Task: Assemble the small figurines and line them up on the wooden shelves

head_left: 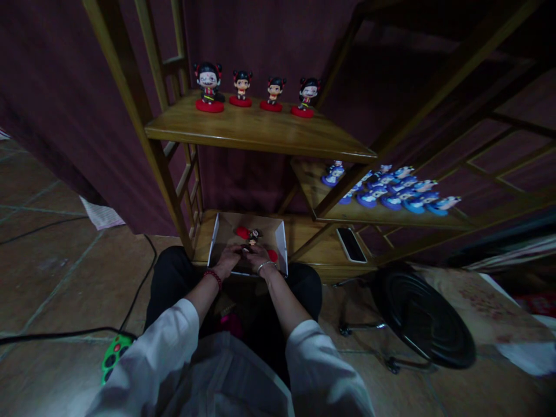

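Both of my hands are inside an open cardboard box (pixel 281 249) on the low shelf. My left hand (pixel 229 260) and my right hand (pixel 258 258) meet with curled fingers around a small dark-haired figurine (pixel 245 249), mostly hidden by the fingers. Just beyond the fingertips, another small figurine (pixel 252 242) with black hair shows its face. Farther back in the box lies a figurine with a red base (pixel 242 232). A red disc-shaped base (pixel 273 255) sits beside my right hand, near the box's right wall.
Several black-haired figurines (pixel 209 87) on red bases stand on the upper wooden shelf (pixel 260 130). Several blue-and-white figurines (pixel 393 191) fill the right shelf. A phone (pixel 351 244) lies low right. A black round stool (pixel 423 315) and a green object (pixel 113 356) with a cable flank me.
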